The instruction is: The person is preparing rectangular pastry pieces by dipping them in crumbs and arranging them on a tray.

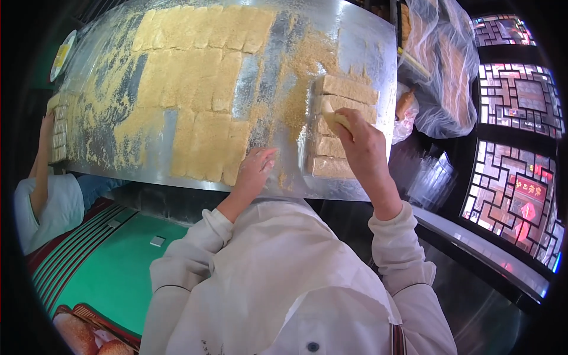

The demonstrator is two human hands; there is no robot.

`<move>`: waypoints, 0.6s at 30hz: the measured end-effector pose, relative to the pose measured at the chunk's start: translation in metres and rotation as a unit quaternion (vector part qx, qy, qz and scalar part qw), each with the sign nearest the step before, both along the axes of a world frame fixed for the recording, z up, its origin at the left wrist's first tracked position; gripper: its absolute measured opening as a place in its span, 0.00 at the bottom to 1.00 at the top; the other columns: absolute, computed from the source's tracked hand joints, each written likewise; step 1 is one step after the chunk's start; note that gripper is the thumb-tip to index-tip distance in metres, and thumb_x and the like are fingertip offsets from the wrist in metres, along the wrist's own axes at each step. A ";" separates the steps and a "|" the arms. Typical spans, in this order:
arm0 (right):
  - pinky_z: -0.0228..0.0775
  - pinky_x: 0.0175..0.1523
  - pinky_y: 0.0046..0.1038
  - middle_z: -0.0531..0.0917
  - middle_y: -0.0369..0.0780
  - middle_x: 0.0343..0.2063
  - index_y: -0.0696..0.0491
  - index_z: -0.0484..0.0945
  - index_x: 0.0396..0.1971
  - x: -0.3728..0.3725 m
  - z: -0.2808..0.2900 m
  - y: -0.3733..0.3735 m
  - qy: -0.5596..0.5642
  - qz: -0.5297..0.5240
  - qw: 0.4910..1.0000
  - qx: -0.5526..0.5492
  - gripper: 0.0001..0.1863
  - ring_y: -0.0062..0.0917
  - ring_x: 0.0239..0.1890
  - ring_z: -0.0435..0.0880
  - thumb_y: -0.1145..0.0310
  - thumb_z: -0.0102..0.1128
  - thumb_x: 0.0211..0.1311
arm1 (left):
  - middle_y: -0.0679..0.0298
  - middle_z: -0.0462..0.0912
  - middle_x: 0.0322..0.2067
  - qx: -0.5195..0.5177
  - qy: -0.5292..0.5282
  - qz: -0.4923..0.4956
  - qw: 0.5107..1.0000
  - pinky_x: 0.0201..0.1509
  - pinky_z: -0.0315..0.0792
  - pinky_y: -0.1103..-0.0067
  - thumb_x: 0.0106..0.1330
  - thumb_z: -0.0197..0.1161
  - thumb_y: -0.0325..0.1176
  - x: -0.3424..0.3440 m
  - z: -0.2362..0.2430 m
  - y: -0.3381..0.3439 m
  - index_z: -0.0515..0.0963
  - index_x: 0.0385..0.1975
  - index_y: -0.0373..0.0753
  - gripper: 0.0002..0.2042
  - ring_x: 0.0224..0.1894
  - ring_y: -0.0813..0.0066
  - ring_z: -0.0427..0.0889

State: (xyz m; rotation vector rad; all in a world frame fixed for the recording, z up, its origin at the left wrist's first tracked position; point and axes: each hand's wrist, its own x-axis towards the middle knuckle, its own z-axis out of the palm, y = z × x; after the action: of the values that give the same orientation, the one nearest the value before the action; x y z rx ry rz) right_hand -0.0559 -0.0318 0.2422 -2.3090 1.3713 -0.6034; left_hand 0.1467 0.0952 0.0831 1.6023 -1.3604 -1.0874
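The right hand (364, 142) has its thumb and fingers closed around a pale, cream-coloured piece (336, 118); what kind of thing it is cannot be told. Directly beneath those fingers sits a clear tray (307, 139) with a column of crumb-coated bars (349, 87), some partly hidden by the hand. The left hand (251, 171) has loosely bent, slightly parted fingers with nothing visible in them, at the near edge of the metal table (367, 41). Just left of these fingers, and reaching farther beyond them, lie flat, powdered slabs (195, 77). Loose crumbs (310, 53) spread on the metal beyond and between the two hands' fingers.

Writing shows well to the right of the right fingers: a red panel (528, 188) behind a lattice window (515, 201) carries yellowish characters. Nearer the body than the left fingers, small dark marks stand low on the white apron (272, 260), too small to read. Far left of the left fingers, a co-worker's hand (47, 127) touches a stack of clear trays (60, 133).
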 end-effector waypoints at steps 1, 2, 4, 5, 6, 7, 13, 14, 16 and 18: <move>0.76 0.36 0.35 0.85 0.47 0.32 0.53 0.76 0.44 -0.013 0.003 0.002 -0.022 -0.022 0.999 0.033 0.12 0.43 0.32 0.85 0.70 0.63 0.63 | 0.57 0.82 0.44 0.019 0.038 -0.022 0.999 0.48 0.75 0.75 0.65 0.60 0.25 -0.012 -0.004 -0.006 0.77 0.53 0.37 0.16 0.43 0.67 0.82; 0.76 0.36 0.35 0.85 0.47 0.32 0.53 0.76 0.44 -0.025 0.004 0.005 -0.023 -0.028 0.999 0.036 0.12 0.43 0.32 0.85 0.70 0.63 0.63 | 0.57 0.82 0.44 0.022 0.037 -0.028 0.999 0.48 0.75 0.75 0.65 0.60 0.25 -0.024 -0.005 -0.013 0.77 0.53 0.37 0.16 0.43 0.67 0.82; 0.76 0.39 0.31 0.84 0.46 0.30 0.53 0.78 0.45 -0.050 0.005 0.014 -0.074 -0.096 0.984 0.133 0.12 0.34 0.31 0.86 0.71 0.63 0.62 | 0.59 0.81 0.39 0.090 0.062 -0.058 0.992 0.46 0.75 0.76 0.65 0.62 0.26 -0.047 -0.005 -0.022 0.76 0.53 0.36 0.16 0.40 0.72 0.81; 0.76 0.41 0.27 0.84 0.40 0.29 0.56 0.80 0.45 -0.062 0.003 0.021 -0.105 -0.136 0.970 0.170 0.11 0.23 0.33 0.84 0.72 0.62 0.63 | 0.59 0.81 0.39 0.091 0.058 -0.061 0.992 0.46 0.75 0.76 0.65 0.62 0.26 -0.056 -0.009 -0.024 0.76 0.53 0.36 0.16 0.40 0.72 0.81; 0.76 0.41 0.27 0.84 0.40 0.29 0.56 0.80 0.45 -0.076 -0.007 0.028 -0.109 -0.138 0.969 0.172 0.11 0.23 0.33 0.84 0.72 0.62 0.63 | 0.60 0.80 0.38 0.099 0.061 -0.067 0.991 0.45 0.75 0.76 0.65 0.62 0.26 -0.063 -0.015 -0.024 0.75 0.52 0.36 0.15 0.39 0.72 0.80; 0.76 0.41 0.26 0.83 0.38 0.31 0.57 0.79 0.45 -0.095 -0.024 0.036 -0.194 -0.176 0.938 0.228 0.12 0.21 0.34 0.83 0.71 0.62 0.63 | 0.61 0.80 0.36 0.106 0.065 -0.076 0.989 0.45 0.75 0.76 0.66 0.62 0.27 -0.072 -0.020 -0.025 0.75 0.50 0.36 0.14 0.37 0.73 0.80; 0.82 0.44 0.29 0.82 0.39 0.40 0.59 0.76 0.49 -0.159 -0.121 0.076 -0.402 -0.285 0.770 0.405 0.15 0.23 0.40 0.84 0.68 0.61 0.65 | 0.60 0.82 0.34 0.120 0.075 -0.015 0.990 0.43 0.75 0.73 0.64 0.64 0.26 -0.098 -0.033 -0.023 0.75 0.45 0.35 0.11 0.36 0.70 0.80; 0.82 0.43 0.29 0.82 0.39 0.40 0.59 0.76 0.48 -0.163 -0.127 0.078 -0.407 -0.296 0.761 0.409 0.15 0.24 0.40 0.84 0.68 0.60 0.66 | 0.60 0.82 0.34 0.123 0.072 -0.017 0.990 0.43 0.75 0.73 0.64 0.64 0.26 -0.101 -0.033 -0.023 0.75 0.45 0.35 0.11 0.36 0.70 0.80; 0.82 0.43 0.29 0.82 0.39 0.40 0.59 0.76 0.48 -0.172 -0.132 0.077 -0.415 -0.308 0.748 0.417 0.15 0.24 0.40 0.84 0.68 0.60 0.66 | 0.60 0.81 0.33 0.138 0.100 0.001 0.985 0.42 0.75 0.75 0.64 0.63 0.25 -0.104 -0.033 -0.024 0.75 0.44 0.35 0.10 0.34 0.71 0.80; 0.82 0.43 0.29 0.82 0.39 0.41 0.59 0.76 0.48 -0.177 -0.132 0.070 -0.404 -0.280 0.756 0.433 0.14 0.23 0.40 0.84 0.68 0.59 0.66 | 0.61 0.80 0.32 0.133 0.086 0.006 0.987 0.41 0.75 0.75 0.64 0.63 0.24 -0.105 -0.031 -0.025 0.75 0.43 0.35 0.09 0.33 0.72 0.79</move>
State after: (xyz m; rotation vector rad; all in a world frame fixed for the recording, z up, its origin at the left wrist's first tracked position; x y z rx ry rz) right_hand -0.2330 0.0380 0.1106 -0.7184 1.4026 -0.7694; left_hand 0.0418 0.0700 0.0525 1.6565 -1.1255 -1.4136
